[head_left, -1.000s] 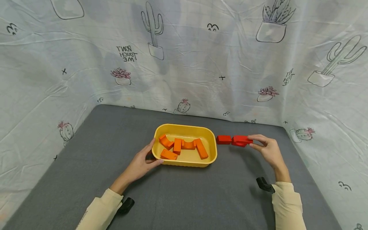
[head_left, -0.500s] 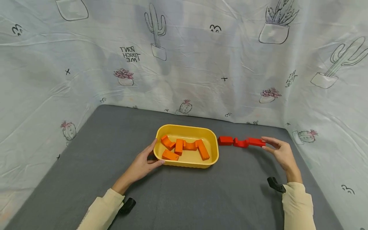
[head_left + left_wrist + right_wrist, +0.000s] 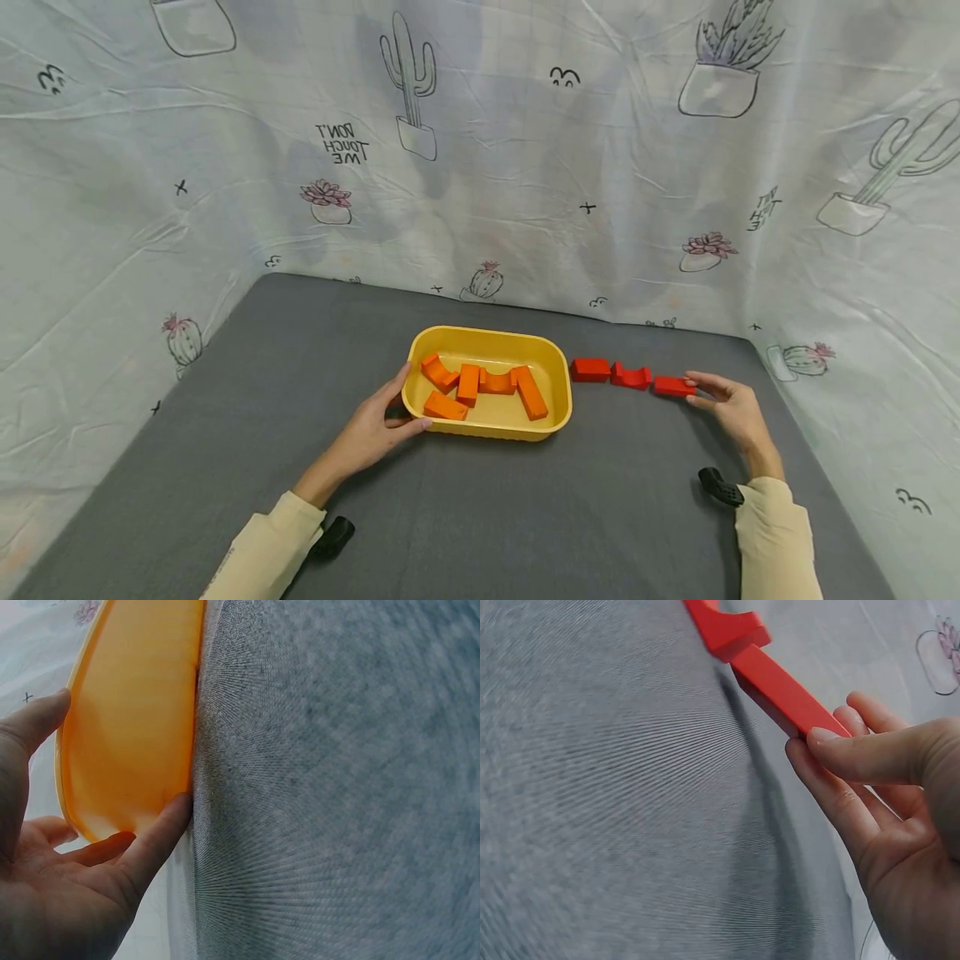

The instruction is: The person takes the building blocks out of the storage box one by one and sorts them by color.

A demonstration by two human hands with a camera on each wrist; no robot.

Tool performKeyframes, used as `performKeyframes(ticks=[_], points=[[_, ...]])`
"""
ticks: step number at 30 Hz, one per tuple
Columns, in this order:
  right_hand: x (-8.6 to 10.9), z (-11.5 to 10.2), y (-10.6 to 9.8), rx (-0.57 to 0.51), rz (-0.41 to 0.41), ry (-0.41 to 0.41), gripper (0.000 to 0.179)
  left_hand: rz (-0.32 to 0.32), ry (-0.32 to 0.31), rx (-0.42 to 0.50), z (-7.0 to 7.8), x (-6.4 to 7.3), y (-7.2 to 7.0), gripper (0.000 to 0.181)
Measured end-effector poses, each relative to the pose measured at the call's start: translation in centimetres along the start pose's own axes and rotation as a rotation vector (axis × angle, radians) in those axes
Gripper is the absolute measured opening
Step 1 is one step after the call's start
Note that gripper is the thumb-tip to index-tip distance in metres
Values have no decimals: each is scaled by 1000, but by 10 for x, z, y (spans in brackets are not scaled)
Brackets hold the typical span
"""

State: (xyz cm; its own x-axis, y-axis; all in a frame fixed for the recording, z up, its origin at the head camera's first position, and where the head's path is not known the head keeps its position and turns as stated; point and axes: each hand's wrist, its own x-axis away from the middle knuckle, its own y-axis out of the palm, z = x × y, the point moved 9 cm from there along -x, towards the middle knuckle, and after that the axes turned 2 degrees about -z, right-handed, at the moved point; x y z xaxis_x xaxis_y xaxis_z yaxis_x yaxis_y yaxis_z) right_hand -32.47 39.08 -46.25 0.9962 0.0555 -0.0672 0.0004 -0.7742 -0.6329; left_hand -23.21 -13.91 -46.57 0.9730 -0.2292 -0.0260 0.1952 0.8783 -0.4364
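Note:
My left hand [image 3: 369, 432] grips the left end of a yellow plastic bin [image 3: 487, 432], with the thumb at one side of the corner and fingers at the other. At the right, my right hand [image 3: 738, 414] pinches one end of a red rectangular block [image 3: 673, 386] between thumb and fingertips. In the right wrist view, the far end of this held block [image 3: 784, 691] overlaps a red block with a curved notch [image 3: 735, 634]. That notched block [image 3: 632, 377] lies between the held one and another red block [image 3: 591, 370] beside the bin.
Inside the bin lie several orange blocks, among them a long one [image 3: 531, 393] and a notched one [image 3: 497, 382]. A grey cloth [image 3: 480, 517] covers the table. White curtains [image 3: 495, 167] printed with cacti enclose the back and sides.
From over the notched block, my right hand has moved rightward with the red rectangular block, then lower and toward me. My left hand stays at the bin; the head view shifts slightly.

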Motion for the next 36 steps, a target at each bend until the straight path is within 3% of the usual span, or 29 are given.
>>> performKeyframes(ticks=[6,24,36], points=[[-3,-1,6,-4,-24,-34,43,-3,5,11,-2,2,1,96],[-7,-11,19,168,18,-118,35,-4,2,31,-6,5,-1,96],[2,-10,16,171,58,-111,28,-22,-25,11,-6,2,-1,97]])
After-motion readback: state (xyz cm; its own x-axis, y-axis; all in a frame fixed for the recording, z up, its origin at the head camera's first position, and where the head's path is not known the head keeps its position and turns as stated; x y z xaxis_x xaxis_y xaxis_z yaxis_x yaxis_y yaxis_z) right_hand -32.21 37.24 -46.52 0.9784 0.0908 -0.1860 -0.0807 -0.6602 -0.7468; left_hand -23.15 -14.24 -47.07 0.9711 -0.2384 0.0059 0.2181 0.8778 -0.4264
